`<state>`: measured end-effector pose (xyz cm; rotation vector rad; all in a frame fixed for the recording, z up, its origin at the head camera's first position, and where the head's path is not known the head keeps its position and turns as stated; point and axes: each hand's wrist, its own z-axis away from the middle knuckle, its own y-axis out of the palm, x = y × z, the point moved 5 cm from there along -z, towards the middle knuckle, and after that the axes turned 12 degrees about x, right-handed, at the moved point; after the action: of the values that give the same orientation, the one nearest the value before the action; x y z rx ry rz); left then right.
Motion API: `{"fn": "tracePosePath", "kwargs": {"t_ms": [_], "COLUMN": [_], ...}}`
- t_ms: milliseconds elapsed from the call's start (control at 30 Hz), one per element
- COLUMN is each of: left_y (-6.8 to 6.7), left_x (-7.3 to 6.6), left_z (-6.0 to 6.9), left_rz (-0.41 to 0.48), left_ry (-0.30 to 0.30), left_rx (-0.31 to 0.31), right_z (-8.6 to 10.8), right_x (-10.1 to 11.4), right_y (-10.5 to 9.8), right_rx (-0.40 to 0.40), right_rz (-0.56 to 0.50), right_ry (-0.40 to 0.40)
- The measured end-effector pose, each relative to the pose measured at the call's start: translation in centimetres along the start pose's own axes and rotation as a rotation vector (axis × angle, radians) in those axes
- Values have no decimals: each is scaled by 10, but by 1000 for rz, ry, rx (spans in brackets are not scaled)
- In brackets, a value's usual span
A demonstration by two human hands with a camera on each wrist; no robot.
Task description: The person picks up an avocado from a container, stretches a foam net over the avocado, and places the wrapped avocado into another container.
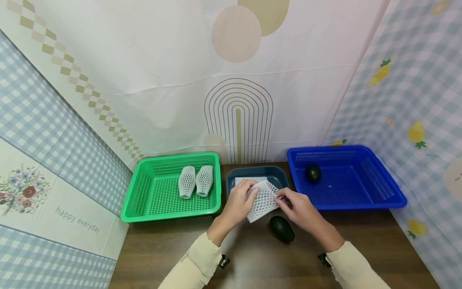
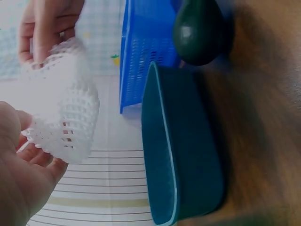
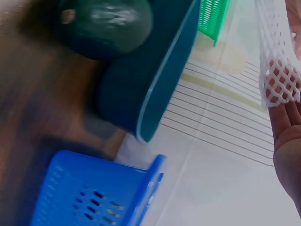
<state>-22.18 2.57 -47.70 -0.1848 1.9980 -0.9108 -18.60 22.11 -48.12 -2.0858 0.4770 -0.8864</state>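
Note:
Between both hands is a white foam net sleeve (image 1: 263, 202), held above the near side of a dark teal tray (image 1: 232, 178). My left hand (image 1: 238, 202) grips the sleeve on its left side. On the right, the fingertips of my right hand (image 1: 301, 208) pinch its edge. The left wrist view shows the mesh (image 2: 77, 113) spread between the hands. Below the sleeve, a dark green avocado (image 1: 282, 229) lies on the wooden table, touched by neither hand. More white foam netting (image 1: 247, 180) lies in the tray, partly hidden by the left hand and sleeve.
At left, a green basket (image 1: 144, 216) holds two pieces wrapped in white netting (image 1: 187, 182). The blue basket (image 1: 361, 188) at right holds another avocado (image 1: 313, 173). A patterned cloth (image 1: 173, 100) hangs behind the baskets. Brown wooden table (image 1: 252, 265) shows in front.

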Motion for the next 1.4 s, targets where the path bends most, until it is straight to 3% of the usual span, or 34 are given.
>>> {"fn": "tracePosePath", "kwargs": {"t_ms": [233, 433, 600, 700, 967, 1200, 1400], "left_y": [12, 21, 26, 27, 23, 17, 15], "left_x": [2, 3, 5, 6, 16, 24, 26], "left_z": [5, 7, 7, 8, 16, 23, 25], "left_rz": [98, 184, 118, 74, 3, -49, -101], "left_ry": [-48, -144, -169, -169, -192, -184, -149], "left_rx": [101, 141, 131, 112, 65, 36, 26], "right_z": [-11, -17, -20, -16, 14, 45, 71], "right_x": [12, 20, 22, 20, 5, -4, -14], "right_y": [-11, -16, -16, -17, -2, 35, 63], "right_rx": [-35, -51, -55, -60, -63, -72, 15], "right_rz": [36, 49, 38, 13, -44, -5, 73], "right_ry": [-28, -56, -71, -35, 122, 141, 247]}}
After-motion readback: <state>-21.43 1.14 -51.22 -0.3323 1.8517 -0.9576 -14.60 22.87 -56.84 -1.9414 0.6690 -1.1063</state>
